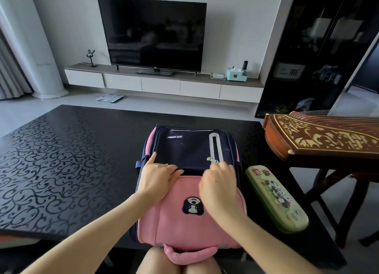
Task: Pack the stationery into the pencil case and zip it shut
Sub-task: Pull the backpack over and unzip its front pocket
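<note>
Nearest to me, at the near edge of the tabletop [61, 150], lies the backpack [190, 212], flat on its back with its pink handle hanging over the edge towards my knees. I have my left hand [158, 177] pressed flat on it, fingers spread and released, pinning the fabric where the pink flap meets the navy pocket. I have my right hand [218, 183] curled just below the zip pull [213, 160] of the vertical front pocket; the fingertips are hidden from me, so I cannot tell whether they pinch the pull or only touch it. The case [276, 197] lies just beside the backpack on its right, near the right edge of the tabletop, closed as far as I can see, angled with its far end towards the backpack. I see no loose stationery, so I judge it is inside the backpack. The case looks like a light, stiff moulded shell with a smooth printed lid, likely a little slippery; I would take it across its narrow width near the middle. The backpack is soft and will buckle, so the zip needs the fabric held taut.
</note>
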